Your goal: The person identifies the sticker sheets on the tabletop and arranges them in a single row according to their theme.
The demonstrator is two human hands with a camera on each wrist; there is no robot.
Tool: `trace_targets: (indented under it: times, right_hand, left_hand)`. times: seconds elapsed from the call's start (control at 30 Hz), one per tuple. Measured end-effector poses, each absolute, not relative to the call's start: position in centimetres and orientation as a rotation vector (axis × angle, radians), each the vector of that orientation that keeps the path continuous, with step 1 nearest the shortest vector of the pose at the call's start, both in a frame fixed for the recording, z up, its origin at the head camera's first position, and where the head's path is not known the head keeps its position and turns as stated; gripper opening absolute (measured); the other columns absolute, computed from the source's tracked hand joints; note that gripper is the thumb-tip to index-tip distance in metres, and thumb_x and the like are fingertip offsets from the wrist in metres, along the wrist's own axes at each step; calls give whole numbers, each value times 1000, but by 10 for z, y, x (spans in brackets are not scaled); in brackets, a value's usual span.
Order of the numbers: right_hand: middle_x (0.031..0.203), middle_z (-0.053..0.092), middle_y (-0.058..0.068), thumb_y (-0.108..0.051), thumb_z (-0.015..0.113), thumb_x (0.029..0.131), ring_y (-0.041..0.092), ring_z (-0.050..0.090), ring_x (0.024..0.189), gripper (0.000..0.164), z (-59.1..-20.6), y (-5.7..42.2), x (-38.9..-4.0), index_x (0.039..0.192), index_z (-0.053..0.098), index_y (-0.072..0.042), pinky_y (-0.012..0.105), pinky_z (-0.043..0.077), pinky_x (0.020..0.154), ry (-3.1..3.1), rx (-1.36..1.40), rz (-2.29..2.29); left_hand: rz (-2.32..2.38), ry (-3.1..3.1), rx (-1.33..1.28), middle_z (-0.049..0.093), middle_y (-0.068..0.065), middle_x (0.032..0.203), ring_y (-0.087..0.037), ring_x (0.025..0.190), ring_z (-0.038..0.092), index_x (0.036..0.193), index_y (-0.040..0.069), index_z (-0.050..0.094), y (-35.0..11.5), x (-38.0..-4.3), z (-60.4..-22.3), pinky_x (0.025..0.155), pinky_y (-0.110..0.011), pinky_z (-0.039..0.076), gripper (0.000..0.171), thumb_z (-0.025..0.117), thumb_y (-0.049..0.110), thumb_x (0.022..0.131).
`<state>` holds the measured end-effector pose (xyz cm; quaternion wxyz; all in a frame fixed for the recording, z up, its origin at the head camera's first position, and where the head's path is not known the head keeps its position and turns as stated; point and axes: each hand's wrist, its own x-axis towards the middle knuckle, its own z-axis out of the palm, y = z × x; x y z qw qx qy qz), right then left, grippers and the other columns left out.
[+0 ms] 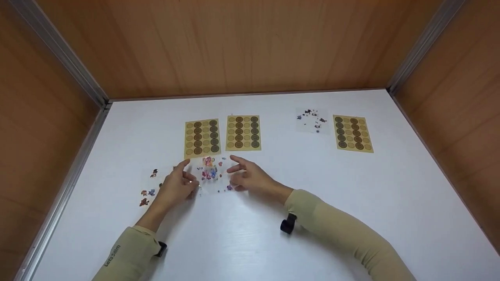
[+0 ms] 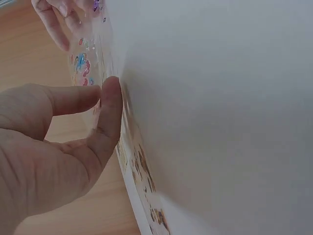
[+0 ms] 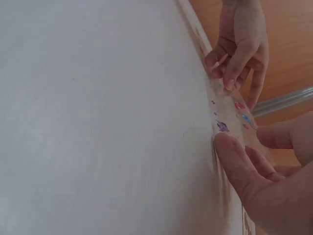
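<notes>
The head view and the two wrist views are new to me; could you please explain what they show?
There is no machine: a person works with a bare left hand and right hand. The head camera looks forward and down; a wrist camera on each arm shows that hand's work. On the white table lie three yellow sheets of circles and two clear sheets with small figures. Between them, the hands hold a colourful clear sheet by opposite sides.

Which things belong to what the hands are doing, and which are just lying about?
In use:
left hand
right hand
clear sticker sheet with pink figures, held by both

Apparently lying about:
left clear sticker sheet, partly hidden by the left hand
rear clear sticker sheet
left yellow circle-sticker sheet
middle yellow circle-sticker sheet
right yellow circle-sticker sheet
</notes>
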<state>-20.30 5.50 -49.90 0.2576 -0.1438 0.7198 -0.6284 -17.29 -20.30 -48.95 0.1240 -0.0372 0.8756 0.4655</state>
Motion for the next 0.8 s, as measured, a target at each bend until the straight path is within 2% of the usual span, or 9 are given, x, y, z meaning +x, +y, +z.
trace_targets:
  times: [0.13,0.27,0.37,0.47,0.63,0.7,0.8]
  right_hand:
    - [140,55,20,3,60,97,30,66,111,72,-501,59,-202,160,26,-4,34,61,84,2070,-527,-1594]
    - [140,55,19,-4,65,97,28,63,118,70,-502,62,-200,158,30,-1,32,56,94,2249,-702,-1392]
    - [142,54,18,-14,69,96,28,56,127,69,-502,62,-199,155,35,0,35,46,109,2405,-859,-1150]
    - [150,48,16,-24,71,95,27,45,138,70,-502,62,-197,154,39,-2,38,36,117,2499,-972,-924]
    - [159,38,13,-34,72,95,27,35,146,71,-499,62,-196,154,42,-6,44,29,121,2556,-1083,-720]
    - [159,38,12,-36,72,94,27,34,146,71,-499,63,-196,153,44,-8,46,29,120,2580,-1103,-661]
    - [160,38,12,-38,71,94,27,34,146,73,-499,64,-197,154,43,-8,47,29,120,2606,-1102,-597]
  left_hand:
    - [1323,2530,-135,62,-14,110,-20,80,64,160,4,23,-201,-173,-490,65,-31,61,78,66,4,95]
    - [1277,2533,-142,61,-14,112,-19,79,64,158,2,26,-201,-173,-490,64,-32,60,76,67,4,94]
    - [1267,2537,-132,59,-15,114,-19,78,64,157,0,28,-204,-172,-490,63,-32,60,74,67,3,94]
    - [1262,2545,-131,57,-15,115,-18,75,63,156,-1,29,-207,-171,-491,60,-31,59,74,68,3,94]
    - [1203,2605,-95,56,-20,125,-18,70,61,155,-4,31,-210,-170,-491,59,-33,58,73,69,5,94]
    - [1164,2650,-55,55,-24,130,-22,79,62,154,-6,32,-210,-170,-491,69,-37,59,72,69,6,93]
    - [1118,2702,-2,54,-28,134,-34,104,61,152,-9,33,-210,-171,-491,95,-48,54,71,69,8,93]
